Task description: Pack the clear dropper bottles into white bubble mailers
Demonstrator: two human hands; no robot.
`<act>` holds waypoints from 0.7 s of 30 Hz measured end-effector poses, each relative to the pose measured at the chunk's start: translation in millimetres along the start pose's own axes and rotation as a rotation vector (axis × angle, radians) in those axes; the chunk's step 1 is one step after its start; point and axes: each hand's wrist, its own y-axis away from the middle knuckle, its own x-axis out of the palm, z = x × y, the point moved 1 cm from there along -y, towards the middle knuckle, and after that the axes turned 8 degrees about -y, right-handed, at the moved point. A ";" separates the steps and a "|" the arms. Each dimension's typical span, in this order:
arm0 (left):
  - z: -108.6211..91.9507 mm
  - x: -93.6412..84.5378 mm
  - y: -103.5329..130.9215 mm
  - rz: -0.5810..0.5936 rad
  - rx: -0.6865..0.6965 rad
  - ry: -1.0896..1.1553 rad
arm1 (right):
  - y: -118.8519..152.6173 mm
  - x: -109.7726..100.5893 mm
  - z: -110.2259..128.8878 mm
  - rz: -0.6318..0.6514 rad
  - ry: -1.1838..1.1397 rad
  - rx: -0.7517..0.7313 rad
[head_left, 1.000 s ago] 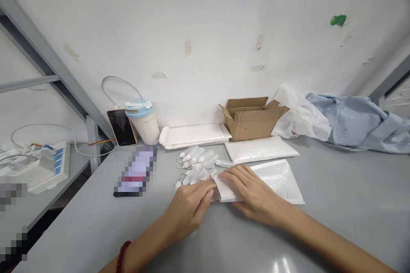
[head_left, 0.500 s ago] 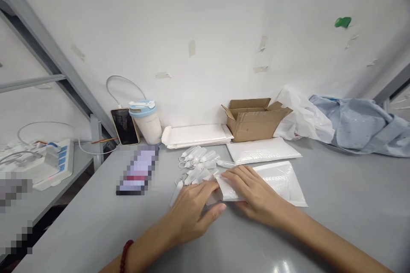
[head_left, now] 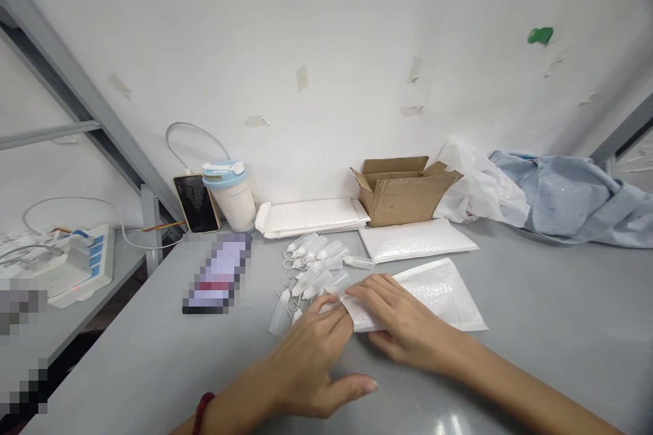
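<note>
A white padded envelope (head_left: 443, 291) lies at a slant on the grey table, its near-left end under my right hand (head_left: 398, 319). That hand's fingers bend over the envelope's upper side, with the thumb at its lower edge. My left hand (head_left: 319, 353) is at the envelope's left end, its fingertips touching or just inside the opening and partly hidden; its thumb is stretched away to the right. Several small clear plastic bottles (head_left: 319, 245) with white tips lie in a loose pile behind and left of my left hand.
Behind stand more white envelopes (head_left: 316, 215), an open cardboard box (head_left: 408, 200) and another envelope (head_left: 418, 240). A cup (head_left: 235, 200), a phone (head_left: 196, 204) and a blurred-out device (head_left: 219, 275) are left; a plastic bag (head_left: 479, 183) and blue cloth (head_left: 556, 194) right; a power strip (head_left: 96, 265) far left.
My left hand has moved slightly nearer and right, its thumb farther from the fingers. The envelope's open end lies flatter and a little lower, and more bottles show beside my left hand.
</note>
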 end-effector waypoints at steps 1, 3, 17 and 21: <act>0.4 -1.0 -0.1 -0.017 0.009 0.010 | 0.2 -0.5 -0.7 -0.004 0.001 -0.003; 3.5 -3.9 -1.1 -0.088 0.014 0.017 | 0.6 -2.9 -2.8 -0.024 -0.001 -0.009; 21.4 -2.5 -2.7 -0.552 0.049 -0.195 | 3.3 -0.8 -8.0 -0.172 0.426 -0.088; 18.2 -1.9 -0.8 -0.657 0.095 -0.208 | 2.9 2.8 -9.0 -0.249 0.598 -0.150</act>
